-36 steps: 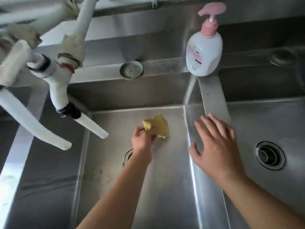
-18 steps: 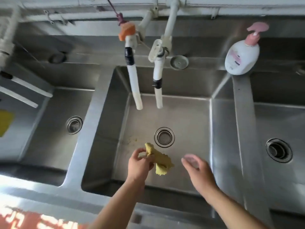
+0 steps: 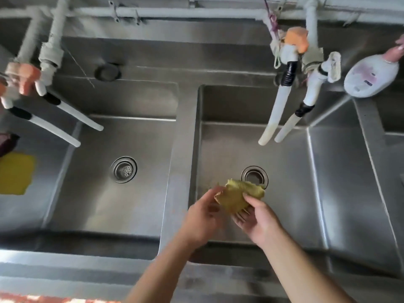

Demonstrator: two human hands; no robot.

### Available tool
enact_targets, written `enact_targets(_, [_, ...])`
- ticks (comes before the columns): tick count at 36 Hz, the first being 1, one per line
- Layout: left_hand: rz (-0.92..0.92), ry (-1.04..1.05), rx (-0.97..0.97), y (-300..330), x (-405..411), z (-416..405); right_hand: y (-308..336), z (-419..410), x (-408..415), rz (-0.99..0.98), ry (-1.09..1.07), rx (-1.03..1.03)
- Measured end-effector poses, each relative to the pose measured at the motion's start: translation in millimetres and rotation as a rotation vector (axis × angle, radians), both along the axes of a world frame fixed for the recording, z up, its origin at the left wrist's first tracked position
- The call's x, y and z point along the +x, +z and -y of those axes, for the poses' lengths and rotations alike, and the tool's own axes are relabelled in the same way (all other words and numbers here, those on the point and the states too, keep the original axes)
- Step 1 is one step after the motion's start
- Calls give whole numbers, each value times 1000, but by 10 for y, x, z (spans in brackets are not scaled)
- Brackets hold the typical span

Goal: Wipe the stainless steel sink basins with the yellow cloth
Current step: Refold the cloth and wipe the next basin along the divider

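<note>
**sinkwatcher:** So what's changed here? A second ago the yellow cloth (image 3: pixel 238 196) was pinched by the left hand (image 3: pixel 204 217) alone, while the right hand (image 3: pixel 259 221) was laid flat on the divider between basins. Now the cloth is gripped by both hands together, held up in the air just above the middle basin (image 3: pixel 284 193), near its front edge.

**steelscrub:** Agreed. The right hand has been brought in under the cloth, thumb on top, fingers curled beneath. The left one is pinched on the near-left edge. It's probably being refolded or bunched up again, so no wiping is being done at this exact moment. My guess is the next pass is being set up, though which basin gets it can't be told.

**sinkwatcher:** And the cloth itself?
**steelscrub:** Small, crumpled, dull mustard yellow, with a ribbed or waffle texture seen along its far edge. Whether it's wet can't be told. The drain (image 3: pixel 254 176) just beyond the hands is partly covered by it.

**sinkwatcher:** The left basin (image 3: pixel 98 193) with its strainer (image 3: pixel 124 169) sits well off to the left of the hands, and a third basin (image 3: pixel 349 182) is seen to the right. Some specks are noticed on the steel by the left hand, so the job is judged unfinished. A soap bottle (image 3: pixel 371 78) is perched far right, hoses (image 3: pixel 282 114) hung beyond the hands.
</note>
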State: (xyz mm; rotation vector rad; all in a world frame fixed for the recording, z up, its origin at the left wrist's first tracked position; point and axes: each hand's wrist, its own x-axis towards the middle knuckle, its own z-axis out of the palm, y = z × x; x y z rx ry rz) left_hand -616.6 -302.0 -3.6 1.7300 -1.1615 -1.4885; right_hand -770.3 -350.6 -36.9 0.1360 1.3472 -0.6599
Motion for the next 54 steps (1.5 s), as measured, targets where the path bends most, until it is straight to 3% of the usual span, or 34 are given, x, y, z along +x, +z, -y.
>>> enact_targets(2, [324, -254, -71, 21, 263, 112, -76, 51, 39, -79, -51, -41])
enact_targets(4, [513, -355, -146, 29, 524, 247, -151, 101, 24, -188, 30, -141])
enact_targets(7, [574, -245, -239, -58, 775, 457, -255, 164, -34, -347, 344, -251])
enact_targets(11, [829, -212, -225, -357, 763, 708, -574, 314, -196, -607, 745, -334])
enact_targets(18, [1127, -113, -194, -771, 495, 914, -1125, 893, -553, -1080, 780, -233])
enact_targets(25, [1126, -73, -257, -820, 479, 911, -1373, 1845, -655, -1373, 838, -399])
enact_targets(28, [1105, -39, -283, -832, 478, 925, -1575, 2172, -603, -1261, 708, -430])
enact_targets(30, [1088, -21, -299, -822, 481, 930, -1747, 2317, -542, -1128, 739, -466])
enact_targets(35, [1022, 69, -354, -782, 453, 925, -2095, 2080, -314, -1014, 1333, -581])
enact_targets(40, [1007, 94, -384, -771, 454, 917, -2214, 1264, -62, -766, 1670, -941])
enact_targets(46, [1003, 108, -366, -730, 435, 918, -2194, 629, 35, -370, 2155, -838])
enact_targets(48, [1000, 109, -361, -721, 432, 921, -2120, 704, 55, -318, 2114, -763])
enact_targets(50, [1001, 107, -365, -722, 433, 930, -2046, 915, 41, -346, 1883, -685])
enact_targets(54, [1012, 103, -382, -751, 449, 928, -1922, 1607, 22, -664, 1386, -724])
